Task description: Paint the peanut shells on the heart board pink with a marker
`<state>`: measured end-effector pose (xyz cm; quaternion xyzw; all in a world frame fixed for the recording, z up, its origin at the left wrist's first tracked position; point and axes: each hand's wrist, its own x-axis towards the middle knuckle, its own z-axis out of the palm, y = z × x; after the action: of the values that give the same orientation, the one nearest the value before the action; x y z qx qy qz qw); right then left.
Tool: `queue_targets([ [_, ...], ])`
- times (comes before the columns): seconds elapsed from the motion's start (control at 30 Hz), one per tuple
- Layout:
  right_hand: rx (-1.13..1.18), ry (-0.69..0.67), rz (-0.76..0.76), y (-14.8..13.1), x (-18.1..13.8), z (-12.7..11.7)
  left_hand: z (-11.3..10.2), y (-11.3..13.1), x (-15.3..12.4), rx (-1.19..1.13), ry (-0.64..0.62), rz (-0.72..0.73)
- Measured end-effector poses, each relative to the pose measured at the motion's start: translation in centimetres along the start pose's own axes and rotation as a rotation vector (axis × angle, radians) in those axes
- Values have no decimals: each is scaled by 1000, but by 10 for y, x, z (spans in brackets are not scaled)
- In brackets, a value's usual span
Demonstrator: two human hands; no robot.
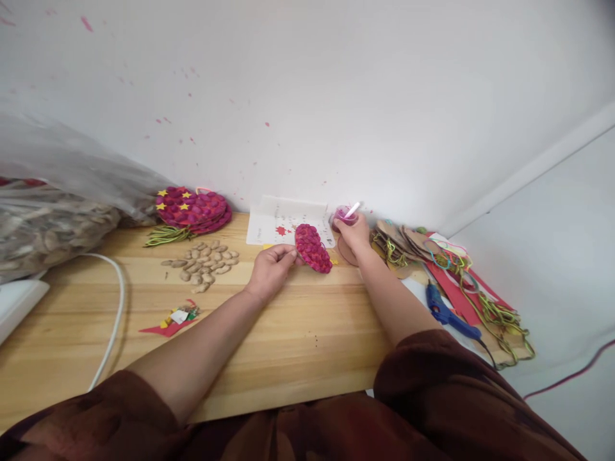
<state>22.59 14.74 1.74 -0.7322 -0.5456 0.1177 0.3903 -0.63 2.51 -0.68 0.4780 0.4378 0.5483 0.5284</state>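
My left hand [273, 272] pinches the edge of a round disc [312, 248] covered in magenta-and-red painted shells, held tilted above the table. My right hand [354, 234] is closed around the front of a small clear cup [337, 218] with purple-pink paint in it. A white stick or handle [353, 209] leans out of that cup; its lower end is hidden. Behind the disc lies a white sheet [262, 221] with print and red marks. Partly behind my right wrist is a brown cardboard disc [344, 251].
Peanuts [206, 262] lie left, before stacked painted discs [192, 208] with yellow stars. A plastic bag [57, 218], white cable [118, 307] and scraps [175, 318] are further left. Cardboard pieces [408, 243], green cords [500, 317] and a blue glue gun [449, 314] lie right. A wall stands behind.
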Motion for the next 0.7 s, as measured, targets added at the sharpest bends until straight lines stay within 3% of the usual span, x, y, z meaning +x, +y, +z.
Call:
queue_targets([
  [0.7, -27, -19, -40, 4, -1, -2, 0, 1, 0, 7, 3, -4],
])
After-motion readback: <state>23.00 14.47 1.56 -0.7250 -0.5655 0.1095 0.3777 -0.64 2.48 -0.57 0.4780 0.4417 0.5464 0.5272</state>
